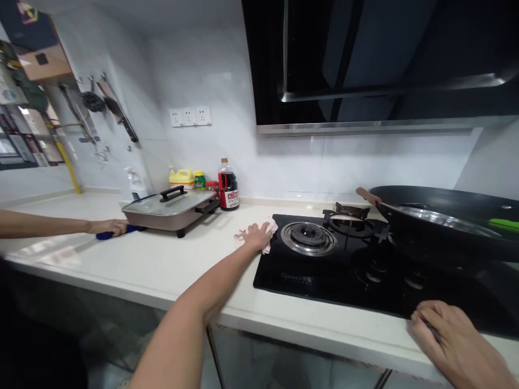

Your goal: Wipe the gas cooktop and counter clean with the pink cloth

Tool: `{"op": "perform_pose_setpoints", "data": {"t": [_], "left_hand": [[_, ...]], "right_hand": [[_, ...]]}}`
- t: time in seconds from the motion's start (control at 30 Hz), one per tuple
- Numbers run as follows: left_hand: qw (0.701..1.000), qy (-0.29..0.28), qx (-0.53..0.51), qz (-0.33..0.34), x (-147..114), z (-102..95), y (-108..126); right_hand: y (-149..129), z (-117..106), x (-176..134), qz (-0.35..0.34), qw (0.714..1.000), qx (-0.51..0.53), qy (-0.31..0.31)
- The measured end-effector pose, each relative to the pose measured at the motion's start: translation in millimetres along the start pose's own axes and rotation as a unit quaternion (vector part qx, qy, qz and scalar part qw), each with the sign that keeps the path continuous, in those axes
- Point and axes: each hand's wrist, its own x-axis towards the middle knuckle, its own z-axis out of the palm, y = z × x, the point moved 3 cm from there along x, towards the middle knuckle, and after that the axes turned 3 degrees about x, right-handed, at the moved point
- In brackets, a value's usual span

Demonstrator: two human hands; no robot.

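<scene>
The left hand (258, 236) rests on a pale cloth (273, 226) by the stove (332, 273).

Pale brand lettering (297, 277) on black hob (320, 292), near its front-left corner: we make out initial "S", rest too blurred. Red-and-white label (232, 200) on dark bottle (225, 181), toward countertop's (162, 265) back edge: characters too small for us.

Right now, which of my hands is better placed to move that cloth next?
Your left hand, most likely: it lies on the cloth, at the left edge of the black stove. Your right hand is curled near the stove's front edge, well away from the cloth.
</scene>
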Motion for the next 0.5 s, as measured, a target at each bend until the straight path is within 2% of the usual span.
{"op": "perform_pose_setpoints", "data": {"t": [0.1,0.23,0.3,0.4,0.5], "left_hand": [[0.999,0.011,0.008,0.030,-59.9,-6.7,-15.3],[0.994,0.019,0.017,0.104,-146.1,-9.6,-39.9],[0.989,0.032,0.010,0.145,-179.3,-10.3,-54.2],[0.984,0.043,-0.028,0.171,-199.5,-14.7,-72.8],[0.987,0.029,-0.078,0.134,-179.3,-23.6,-74.9]], "right_hand": [[4.1,9.4,-4.5,-0.041,0.998,-0.043,-0.035],[7.3,15.5,-4.7,-0.055,0.997,-0.040,-0.045],[6.1,15.3,-3.5,-0.063,0.996,-0.036,-0.044],[3.0,12.9,-1.6,-0.066,0.997,-0.036,-0.029],[-1.9,8.8,1.0,-0.063,0.998,-0.030,-0.008]]}}
